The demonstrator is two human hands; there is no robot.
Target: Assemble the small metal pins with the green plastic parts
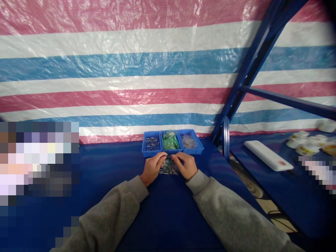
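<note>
Close together over the blue table (168,210), my left hand (153,168) and my right hand (187,165) meet above a small pile of thin metal pieces (169,170). The fingers of both hands are pinched, with slim dark metal pieces between the fingertips; their exact kind is too small to tell. Clear and greenish plastic bits lie among the pile. Just beyond my hands stands a row of blue bins: the left bin (151,153) holds similar metal pieces, the middle bin holds green plastic packets (170,140), and the right bin holds clear plastic bags (188,141).
A striped plastic sheet (118,84) hangs behind the table. A blue metal frame (236,91) slants up on the right. Past a gap, another blue table carries a white oblong case (268,155) and several white tubs (308,148). The left side is pixelated.
</note>
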